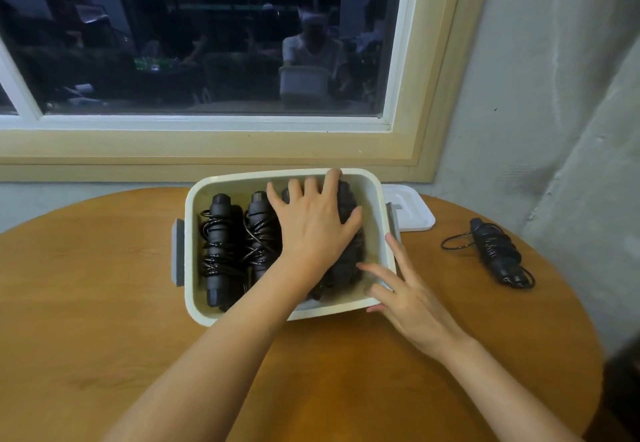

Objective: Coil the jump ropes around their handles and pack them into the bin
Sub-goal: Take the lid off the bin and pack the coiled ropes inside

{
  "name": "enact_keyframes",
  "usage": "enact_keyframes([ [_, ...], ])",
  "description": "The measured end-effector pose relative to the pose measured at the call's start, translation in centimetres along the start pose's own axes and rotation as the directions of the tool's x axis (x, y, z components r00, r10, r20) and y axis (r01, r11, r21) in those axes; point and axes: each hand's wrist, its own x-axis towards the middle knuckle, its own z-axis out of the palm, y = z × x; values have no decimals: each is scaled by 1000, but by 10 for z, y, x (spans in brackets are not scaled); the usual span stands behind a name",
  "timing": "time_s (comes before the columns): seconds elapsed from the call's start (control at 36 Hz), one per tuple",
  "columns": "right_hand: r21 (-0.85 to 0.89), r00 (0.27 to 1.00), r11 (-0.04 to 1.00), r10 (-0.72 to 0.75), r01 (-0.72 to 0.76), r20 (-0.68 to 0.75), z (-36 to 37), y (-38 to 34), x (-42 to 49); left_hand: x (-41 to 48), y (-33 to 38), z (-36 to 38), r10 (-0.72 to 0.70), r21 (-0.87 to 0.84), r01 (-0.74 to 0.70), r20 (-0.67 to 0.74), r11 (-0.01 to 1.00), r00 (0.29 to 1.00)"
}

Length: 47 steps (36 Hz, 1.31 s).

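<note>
Wooden desk (104,285): left hand (313,230), flat, presses a rope bundle (343,261) into the bin (242,176); right hand (405,291), flat, at its rim; coils may unwind.

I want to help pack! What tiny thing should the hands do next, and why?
Probably the right hand should leave the rim of the bin and reach for the coiled rope on the table to its right. That one is outside the bin, while the left hand presses flat on a bundle inside, beside two others.
</note>
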Motion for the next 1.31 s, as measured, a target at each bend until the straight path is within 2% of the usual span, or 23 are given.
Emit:
enact_keyframes([
  [0.08, 1, 1000, 1000, -12, 12, 10, -1, 1, -3, -3, 4, 4, 140, 11, -142, -222, 990, 965],
  [0.17, -12, 999, 1000, -16, 16, 31, -1, 1, -6, -5, 4, 12, 350, 57, -354, -366, 933, 862],
  [0.25, -53, 999, 998, -22, 25, 49, 0, 2, -9, -12, 0, 15, 411, 38, -418, -284, 908, 866],
  [0.36, -116, 998, 992, -35, 40, 44, 2, 4, -13, -22, -6, 9, 328, 4, -328, -57, 945, 943],
  [0.44, -196, 998, 979, -55, 60, 31, 0, 3, -12, -26, -5, 10, 265, -22, -265, 5, 964, 964],
  [0.53, -238, 996, 967, -92, 88, -6, -3, 1, -9, -32, 1, 15, 257, -48, -257, -6, 965, 966],
  [0.67, -214, 993, 971, -117, 107, -32, -4, 2, -4, -33, 5, 18, 255, -24, -257, -58, 966, 965],
  [0.81, -232, 991, 965, -130, 120, -30, -5, 3, 2, -25, -1, 12, 189, -23, -187, 87, 982, 978],
  [0.94, -245, 990, 963, -130, 114, -48, -7, 1, 7, -26, -12, 11, 270, 130, -294, 176, 947, 947],
  [1.31, -244, 993, 966, -104, 88, -54, -6, 0, 12, -22, -38, 17, 301, 174, -328, 166, 928, 939],
])
